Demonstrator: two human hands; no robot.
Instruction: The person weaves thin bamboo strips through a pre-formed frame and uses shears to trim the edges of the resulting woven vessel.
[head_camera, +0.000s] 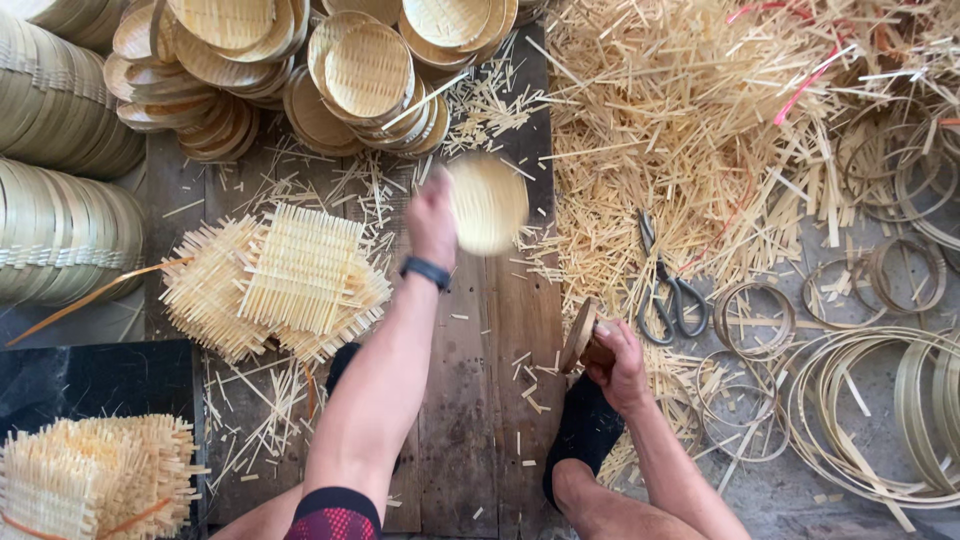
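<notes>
Left hand is gripping a blurred woven tray mid-frame; right hand is clenching a wooden mould. Risk: tray slipping, missing upper-left stacks.

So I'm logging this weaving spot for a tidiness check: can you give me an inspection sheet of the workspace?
Surface: worn dark wooden board, strewn with short bamboo offcuts.
Job's things: round woven bamboo dish, motion-blurred, in the left hand; round wooden mould block gripped by the right hand.
Clutter: loose heap of pale bamboo splints; metal scissors on the ground.
Grippers: both hands closed on their items; dark band on the left wrist.
Cables: nothing seen.
Surroundings: stacks of finished round woven dishes; square woven bamboo mats; thin bamboo hoops.
</notes>
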